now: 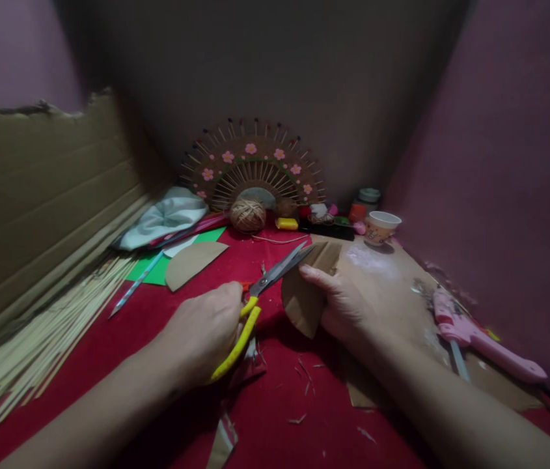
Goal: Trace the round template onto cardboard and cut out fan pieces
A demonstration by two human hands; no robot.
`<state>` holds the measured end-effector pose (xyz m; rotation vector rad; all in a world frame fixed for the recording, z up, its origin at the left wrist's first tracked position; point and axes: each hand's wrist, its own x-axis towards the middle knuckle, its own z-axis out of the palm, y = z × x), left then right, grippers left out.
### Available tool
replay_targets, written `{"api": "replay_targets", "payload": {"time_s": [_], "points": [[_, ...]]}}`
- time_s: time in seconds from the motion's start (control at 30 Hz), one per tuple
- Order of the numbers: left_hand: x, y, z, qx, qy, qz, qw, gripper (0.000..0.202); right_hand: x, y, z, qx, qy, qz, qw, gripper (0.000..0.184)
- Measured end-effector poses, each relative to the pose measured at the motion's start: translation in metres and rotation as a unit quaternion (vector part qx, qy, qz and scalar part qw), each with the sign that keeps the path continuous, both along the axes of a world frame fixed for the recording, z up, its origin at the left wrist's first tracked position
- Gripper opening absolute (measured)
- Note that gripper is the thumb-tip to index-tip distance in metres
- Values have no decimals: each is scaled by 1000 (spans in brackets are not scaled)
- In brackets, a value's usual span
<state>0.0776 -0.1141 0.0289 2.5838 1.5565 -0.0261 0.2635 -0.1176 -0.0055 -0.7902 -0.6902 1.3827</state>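
My left hand [204, 332] grips yellow-handled scissors [267, 286] over a red cloth [275, 417]. Their blades point up and to the right, and they meet a brown cardboard piece [304, 296]. My right hand [340, 303] holds that cardboard piece, thumb on top and fingers wrapped behind it. The piece has a curved lower edge. Small paper scraps lie on the cloth below both hands.
A cut cardboard half-disc [191, 262] lies on green paper [155, 270] beside a pen [134, 284]. Bamboo sticks [35, 332] and a cardboard sheet [35, 202] fill the left. A pink glue gun [480, 335], paper cup [381, 228], twine ball [248, 215] and decorated fan [252, 166] stand around.
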Motion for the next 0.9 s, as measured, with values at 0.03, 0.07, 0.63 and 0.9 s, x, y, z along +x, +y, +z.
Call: {"api": "replay_targets", "payload": {"time_s": [0.03,0.07,0.63,0.9], "points": [[0,0,0,-1,-1,-1,1000,26,0,0,-1,-2,-4,7,1000,24],[-1,1,0,-3,-2,-2,1000,26,0,0,-1,-4,-7,13,1000,23],[0,0,5,3,59,-2,998,27,-3,-3,2,-18,-1,26,999,41],[-1,0,5,12,65,-7,998,29,-2,-4,1,-10,-10,25,1000,39]]}}
